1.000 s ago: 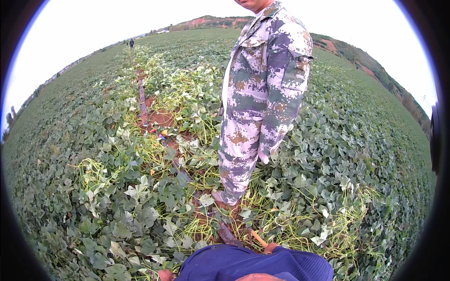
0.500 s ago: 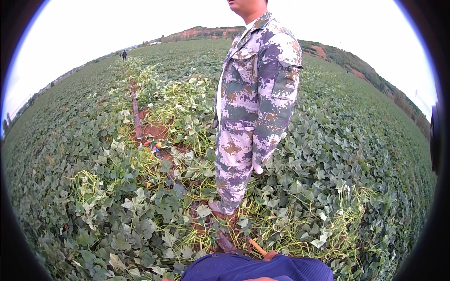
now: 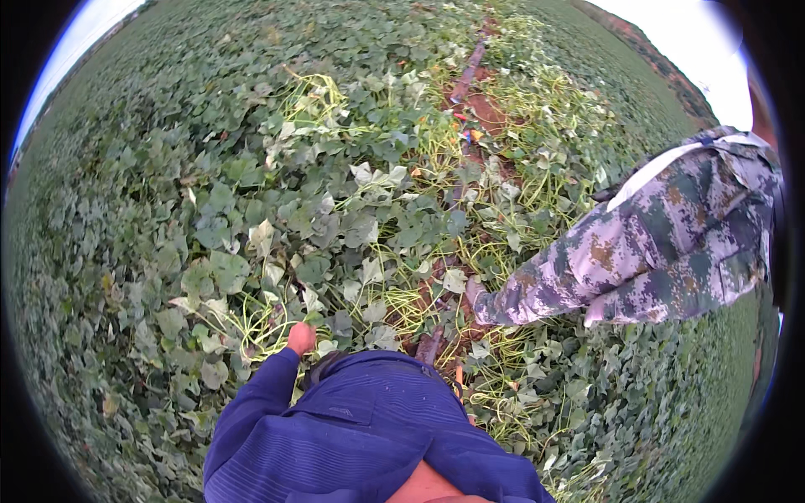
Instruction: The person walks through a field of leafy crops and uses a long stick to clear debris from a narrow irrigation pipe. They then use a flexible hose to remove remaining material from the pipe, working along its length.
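My left hand [image 3: 302,338] is low over the foliage beside the blue jacket [image 3: 352,402], its fingers looking closed. Pale yellow-green vine stems [image 3: 260,329] and broad leaves lie right beside it; whether it grips any of them is hidden. Only a sliver of my right hand [image 3: 472,420] shows past the jacket's right edge. From it an orange handle [image 3: 459,377] sticks up, and the hand seems closed round its lower end. The handle's far end is lost among the stems, so the tool's kind cannot be told.
A person in camouflage clothes [image 3: 637,243] stands close on the right, with a foot [image 3: 478,298] on the bare soil strip. A dark strip [image 3: 470,71] runs up the row, with small red, blue and orange items [image 3: 471,134] beside it. Dense leafy vines [image 3: 168,210] cover the field around.
My view has turned down and to the left, so the person in camouflage now stands at the right. My left arm and hand have come into view over the vines.
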A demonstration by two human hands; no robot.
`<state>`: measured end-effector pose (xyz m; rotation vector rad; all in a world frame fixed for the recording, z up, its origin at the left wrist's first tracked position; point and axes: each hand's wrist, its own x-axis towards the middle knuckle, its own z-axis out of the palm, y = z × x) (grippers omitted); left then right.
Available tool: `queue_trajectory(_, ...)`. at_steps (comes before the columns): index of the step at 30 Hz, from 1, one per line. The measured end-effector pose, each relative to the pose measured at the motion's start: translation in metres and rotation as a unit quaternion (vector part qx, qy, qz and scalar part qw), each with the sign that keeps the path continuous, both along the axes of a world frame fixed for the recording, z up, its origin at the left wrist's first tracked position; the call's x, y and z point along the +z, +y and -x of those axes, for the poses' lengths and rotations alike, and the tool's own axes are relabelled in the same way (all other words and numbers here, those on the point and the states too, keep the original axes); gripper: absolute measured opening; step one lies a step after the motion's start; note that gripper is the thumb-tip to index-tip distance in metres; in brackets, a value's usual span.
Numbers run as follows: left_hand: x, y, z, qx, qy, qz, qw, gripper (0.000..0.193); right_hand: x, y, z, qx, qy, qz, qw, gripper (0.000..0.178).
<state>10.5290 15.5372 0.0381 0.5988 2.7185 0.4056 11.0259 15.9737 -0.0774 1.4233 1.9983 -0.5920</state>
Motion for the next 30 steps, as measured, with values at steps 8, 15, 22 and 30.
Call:
queue_trajectory(8,0.034,-0.131,-0.131,0.132,-0.041,0.158,0.978,0.033,0.162,0.022,0.181,0.085,0.034,0.144,0.985,0.026)
queue_trajectory(15,0.063,-0.164,-0.236,0.403,-0.253,0.046,0.878,0.057,0.203,0.038,0.281,0.126,0.139,0.124,0.974,0.029)
queue_trajectory(22,0.009,-0.205,-0.182,0.236,-0.201,0.127,0.942,0.039,0.233,-0.025,0.36,0.081,0.264,0.154,0.949,0.027)
queue_trajectory(30,-0.113,-0.237,-0.152,0.419,-0.092,-0.299,0.853,0.016,0.249,-0.065,0.468,0.135,0.309,0.137,0.932,0.028)
